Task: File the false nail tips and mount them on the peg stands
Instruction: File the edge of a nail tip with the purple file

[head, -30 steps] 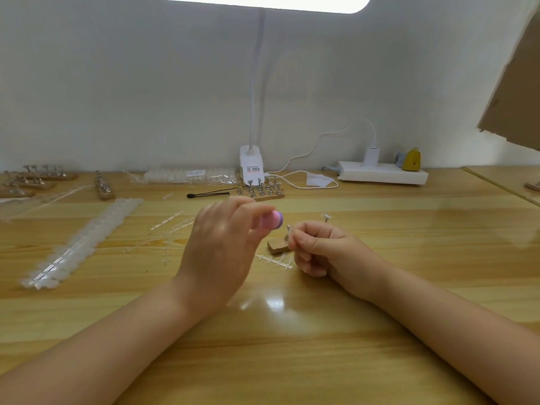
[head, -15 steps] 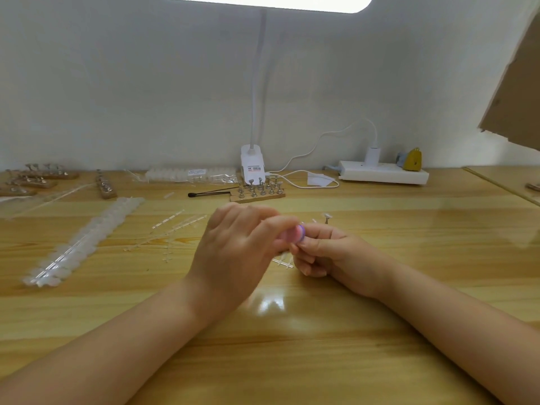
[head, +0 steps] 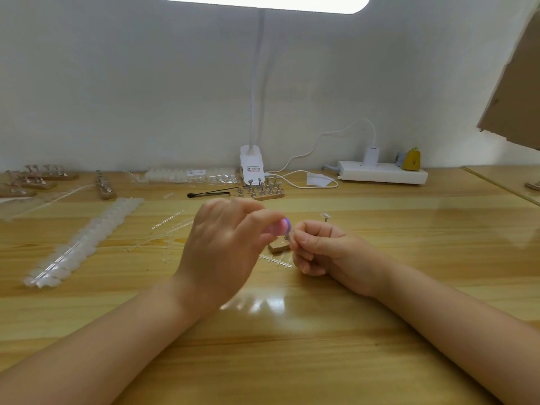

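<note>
**Filing a nail tip held over the small peg stand**

The left hand [head: 225, 244] grips a pink-and-purple file [head: 281, 225], blurred, probably mid-stroke. The right hand [head: 318, 247], just right of the file, is curled with fingertips pinched, presumably steadying a nail tip too small to see. Below the file a small peg stand [head: 279, 246] sits on the bench [head: 380, 287], likely ready for mounting. Far left of the file lies a strip of unfiled tips [head: 84, 241].
</note>
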Motion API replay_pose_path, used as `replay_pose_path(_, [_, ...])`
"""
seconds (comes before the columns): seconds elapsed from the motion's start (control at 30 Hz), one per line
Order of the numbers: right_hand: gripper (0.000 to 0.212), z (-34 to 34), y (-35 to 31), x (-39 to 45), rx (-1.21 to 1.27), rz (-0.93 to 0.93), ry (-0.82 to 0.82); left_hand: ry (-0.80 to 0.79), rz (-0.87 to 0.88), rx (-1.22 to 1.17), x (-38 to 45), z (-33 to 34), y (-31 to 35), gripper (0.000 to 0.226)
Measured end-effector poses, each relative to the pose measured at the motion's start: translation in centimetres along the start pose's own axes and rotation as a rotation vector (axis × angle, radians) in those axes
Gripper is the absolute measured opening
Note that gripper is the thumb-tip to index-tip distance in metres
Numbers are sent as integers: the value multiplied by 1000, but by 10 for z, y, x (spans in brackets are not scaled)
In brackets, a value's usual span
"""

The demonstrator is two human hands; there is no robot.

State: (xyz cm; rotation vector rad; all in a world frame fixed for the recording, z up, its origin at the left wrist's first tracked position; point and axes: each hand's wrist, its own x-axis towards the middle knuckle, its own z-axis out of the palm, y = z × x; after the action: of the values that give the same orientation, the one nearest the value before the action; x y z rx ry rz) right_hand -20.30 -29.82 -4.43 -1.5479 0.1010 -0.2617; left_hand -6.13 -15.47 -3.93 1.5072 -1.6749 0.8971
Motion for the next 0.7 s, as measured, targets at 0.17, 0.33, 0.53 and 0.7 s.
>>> replay_pose_path(0.17, [13,-1,-1,-1,17,0,2,-36,12,62,0,5,4,18])
replay_pose_path(0.33, [13,3,0,-1,-44,-27,10,6,31,-23,1,1,4,17])
replay_pose_path(0.53, [16,8,-2,-2,-86,-56,55,-74,-84,46,-2,3,-6,22])
replay_pose_path(0.7, [21,13,0,-1,-158,-69,102,-64,-44,-143,1,3,5,24])
